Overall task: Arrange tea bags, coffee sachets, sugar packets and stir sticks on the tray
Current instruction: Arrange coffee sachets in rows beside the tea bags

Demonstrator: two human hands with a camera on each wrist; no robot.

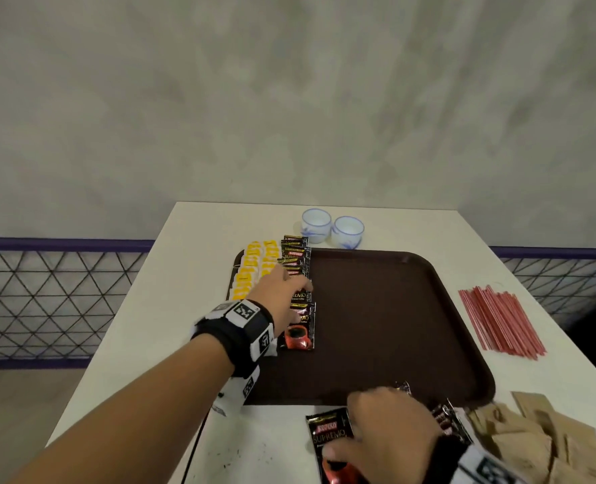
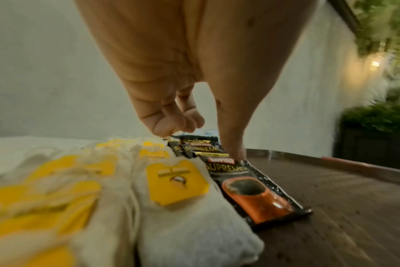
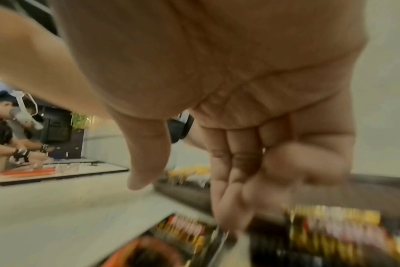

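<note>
A brown tray lies on the white table. Yellow-tagged tea bags fill its left edge, with a row of black coffee sachets beside them. My left hand hovers over that row. In the left wrist view its thumb tip touches the top of the nearest sachet and the fingers hang loosely curled, holding nothing. My right hand reaches down onto loose coffee sachets on the table in front of the tray. Its fingers touch them, thumb apart; the view is blurred.
Red stir sticks lie in a bundle right of the tray. Brown sugar packets are piled at the front right corner. Two white-and-blue cups stand behind the tray. The tray's middle and right are bare.
</note>
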